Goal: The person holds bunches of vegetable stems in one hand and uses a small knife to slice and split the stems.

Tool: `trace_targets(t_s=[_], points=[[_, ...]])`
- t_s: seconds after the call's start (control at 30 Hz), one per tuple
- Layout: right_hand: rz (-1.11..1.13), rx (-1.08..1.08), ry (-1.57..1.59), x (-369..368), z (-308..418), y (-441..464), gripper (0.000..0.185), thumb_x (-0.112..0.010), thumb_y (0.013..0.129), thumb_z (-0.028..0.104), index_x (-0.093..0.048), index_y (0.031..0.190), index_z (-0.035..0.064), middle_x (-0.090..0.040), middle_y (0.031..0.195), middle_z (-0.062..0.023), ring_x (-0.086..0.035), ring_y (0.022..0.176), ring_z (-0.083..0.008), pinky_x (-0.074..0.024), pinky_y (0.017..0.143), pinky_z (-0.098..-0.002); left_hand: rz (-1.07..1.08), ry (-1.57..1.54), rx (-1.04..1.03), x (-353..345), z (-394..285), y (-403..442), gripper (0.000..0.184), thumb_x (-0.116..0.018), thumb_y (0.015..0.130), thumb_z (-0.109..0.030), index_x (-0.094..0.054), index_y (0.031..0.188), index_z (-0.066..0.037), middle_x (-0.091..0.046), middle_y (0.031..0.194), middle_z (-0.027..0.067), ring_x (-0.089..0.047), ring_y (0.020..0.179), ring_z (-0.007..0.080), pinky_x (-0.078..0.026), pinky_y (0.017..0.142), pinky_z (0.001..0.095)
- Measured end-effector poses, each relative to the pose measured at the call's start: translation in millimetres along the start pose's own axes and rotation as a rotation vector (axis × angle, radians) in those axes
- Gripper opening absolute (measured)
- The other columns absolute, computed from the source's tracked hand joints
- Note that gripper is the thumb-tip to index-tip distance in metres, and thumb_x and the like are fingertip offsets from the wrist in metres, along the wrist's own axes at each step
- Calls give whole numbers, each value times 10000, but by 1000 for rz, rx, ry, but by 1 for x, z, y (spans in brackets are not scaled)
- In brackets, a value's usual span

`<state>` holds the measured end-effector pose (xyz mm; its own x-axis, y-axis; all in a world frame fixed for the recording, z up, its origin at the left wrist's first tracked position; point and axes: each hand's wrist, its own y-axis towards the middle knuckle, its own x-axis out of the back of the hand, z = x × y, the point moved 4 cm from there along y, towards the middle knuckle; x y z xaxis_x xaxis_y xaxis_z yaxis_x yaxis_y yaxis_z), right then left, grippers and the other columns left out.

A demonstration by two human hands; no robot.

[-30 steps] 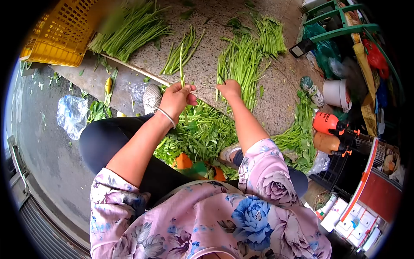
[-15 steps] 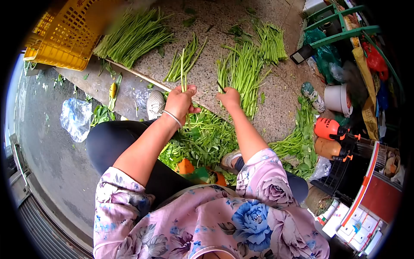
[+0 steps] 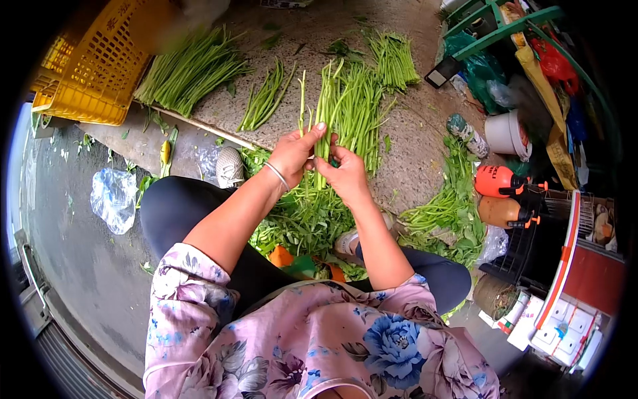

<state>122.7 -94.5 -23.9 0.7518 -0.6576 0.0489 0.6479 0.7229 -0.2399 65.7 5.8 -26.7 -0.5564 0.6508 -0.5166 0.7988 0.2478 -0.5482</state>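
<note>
My left hand (image 3: 292,154), with a bracelet at its wrist, is closed around green vegetable stems (image 3: 325,96) that stand up between my two hands. One paler stem (image 3: 302,100) rises apart on its left side. My right hand (image 3: 347,175) has its fingers curled on the lower part of the same stems, close to the left fingers. Just beyond lies a thick bundle of trimmed stems (image 3: 362,110). A small group of stems (image 3: 268,98) rests to the left of it. Below my hands is a heap of leafy greens (image 3: 302,223). No knife shows now.
A yellow crate (image 3: 93,73) stands at the upper left, beside a large stem bundle (image 3: 189,73). Another short bundle (image 3: 393,60) lies farther back. Leafy stalks (image 3: 452,213), spray bottles (image 3: 495,181) and a white bucket (image 3: 508,135) are on the right. A plastic bag (image 3: 113,199) lies left.
My hands have come together. The right hand held a dark knife, no longer visible, and now grips stems. The left hand has moved right, and more stems are in the hands.
</note>
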Motion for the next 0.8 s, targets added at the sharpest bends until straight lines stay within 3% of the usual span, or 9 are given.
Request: trace_targets(t_s=[0.07,0.13,0.27,0.3,0.43,0.5,0.63,0.7,0.8], points=[[-40,14,-35,1,10,-7,170,-626,755,73,-594,889,-28,-575,732,2,-489,620,-42,-395,558,-175,29,28,-17,-7,-3,-1,233,-527,856,-312,-555,950,-100,-622,939,24,-583,737,79,-358,453,175],[-93,85,-59,5,17,-11,161,-627,741,75,-606,868,-20,-592,713,-11,-500,635,-62,-415,594,-214,33,-123,-32,-12,-1,1,159,-557,842,-260,-567,890,-109,-635,844,-1,-511,562,30,-292,385,173],[-179,115,-130,10,20,-19,205,-665,723,119,-617,876,-10,-594,704,-9,-507,632,-62,-419,599,-215,125,-67,-67,-15,0,3,137,-564,838,-242,-556,905,-123,-630,836,-9,-528,599,22,-306,389,159],[-190,134,-139,9,18,-19,211,-668,733,99,-608,907,-4,-569,720,16,-474,599,-34,-393,531,-182,130,-63,-66,-18,0,2,137,-564,838,-242,-556,905,-123,-630,836,-9,-528,599,22,-306,389,159],[-252,99,-44,4,15,-26,176,-676,728,86,-600,861,0,-564,700,14,-467,551,-32,-382,480,-183,152,-127,-95,-22,-2,-2,153,-570,836,-229,-531,907,-99,-608,840,21,-568,661,82,-424,463,183],[-355,155,77,3,12,-28,171,-699,709,74,-557,785,14,-548,664,10,-463,515,-37,-373,443,-179,149,-120,-71,-22,-5,-4,135,-538,855,-177,-501,920,-64,-586,889,71,-580,817,177,-500,715,306],[-461,148,72,0,9,-29,227,-718,691,72,-503,752,30,-536,653,1,-472,515,-47,-386,446,-176,175,-123,-123,-26,-11,-10,146,-543,851,-162,-496,944,-60,-582,895,80,-575,814,181,-500,712,312],[-458,95,158,-2,6,-28,267,-736,663,58,-478,724,33,-543,694,-4,-488,601,-55,-425,552,-197,176,-61,-144,-23,-11,-8,168,-555,843,-162,-496,957,-53,-583,895,79,-572,826,183,-500,707,310],[-421,92,146,-5,7,-28,274,-727,676,55,-478,788,32,-544,751,-29,-492,581,-53,-403,445,-183,186,-53,-159,-20,-12,-9,172,-560,839,-161,-503,965,-57,-587,895,68,-576,810,178,-499,706,309]])
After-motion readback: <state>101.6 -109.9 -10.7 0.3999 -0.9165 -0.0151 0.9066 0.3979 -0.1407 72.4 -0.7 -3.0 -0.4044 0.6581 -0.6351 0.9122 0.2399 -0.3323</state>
